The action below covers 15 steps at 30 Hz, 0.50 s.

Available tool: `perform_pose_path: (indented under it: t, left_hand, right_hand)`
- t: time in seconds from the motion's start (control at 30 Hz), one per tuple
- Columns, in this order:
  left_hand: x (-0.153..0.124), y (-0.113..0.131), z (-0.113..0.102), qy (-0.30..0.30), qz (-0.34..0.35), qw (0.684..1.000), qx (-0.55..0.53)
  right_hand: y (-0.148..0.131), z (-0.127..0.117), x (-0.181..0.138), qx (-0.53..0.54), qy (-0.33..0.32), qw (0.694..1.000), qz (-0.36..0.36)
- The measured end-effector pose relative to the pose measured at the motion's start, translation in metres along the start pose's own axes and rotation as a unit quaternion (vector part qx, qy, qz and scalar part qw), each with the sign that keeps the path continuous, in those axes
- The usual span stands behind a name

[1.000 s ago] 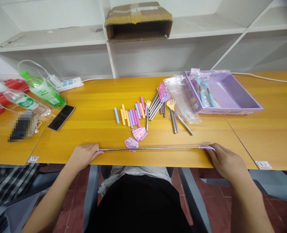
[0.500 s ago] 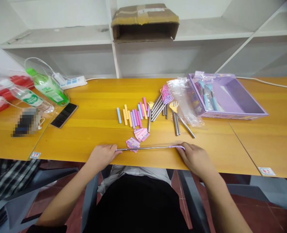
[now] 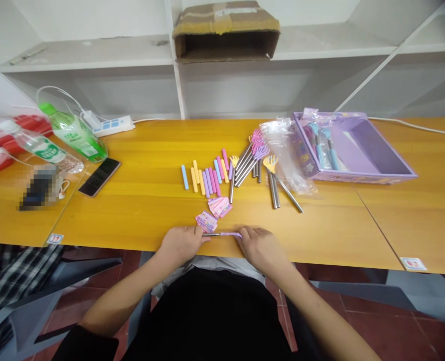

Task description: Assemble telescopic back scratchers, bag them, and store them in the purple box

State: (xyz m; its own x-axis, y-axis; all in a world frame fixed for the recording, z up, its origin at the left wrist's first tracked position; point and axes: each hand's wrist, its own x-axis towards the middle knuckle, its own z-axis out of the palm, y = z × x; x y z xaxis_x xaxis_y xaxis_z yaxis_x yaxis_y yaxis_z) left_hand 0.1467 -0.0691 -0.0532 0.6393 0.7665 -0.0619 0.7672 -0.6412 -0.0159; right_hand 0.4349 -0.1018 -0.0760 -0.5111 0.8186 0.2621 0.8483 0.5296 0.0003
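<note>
My left hand (image 3: 182,241) and my right hand (image 3: 258,245) meet at the near edge of the yellow table (image 3: 150,200). Between them they pinch a telescopic metal rod with a purple end (image 3: 222,234), now pushed short. Small pink cards (image 3: 212,213) lie just beyond the rod. Farther back is a row of pastel grip sleeves (image 3: 207,178), and beside it lie metal rods with little hand-shaped tips (image 3: 250,160).
A purple box (image 3: 376,160) with blue-handled items and a clear plastic bag (image 3: 288,150) sit right of centre. Two bottles (image 3: 75,135), a power strip (image 3: 111,125) and a black phone (image 3: 100,176) lie left. A cardboard box (image 3: 226,32) sits on the shelf.
Both hands have come together along the table's near edge, and the long extended rod between them has collapsed to a short length.
</note>
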Motion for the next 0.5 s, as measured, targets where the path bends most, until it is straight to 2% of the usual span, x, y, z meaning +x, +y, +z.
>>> perform_pose_path:
  t: [0.37, 0.5]
  left_hand:
    - [0.0008, 0.0035, 0.0073, 0.019, -0.017, 0.999, -0.028]
    - [0.0017, 0.0047, 0.0062, 0.009, -0.014, 1.0, -0.013]
  right_hand:
    - [-0.0049, 0.0054, 0.0039, 0.001, 0.004, 1.0, -0.017]
    - [-0.0064, 0.0048, 0.0051, 0.003, 0.001, 1.0, -0.016]
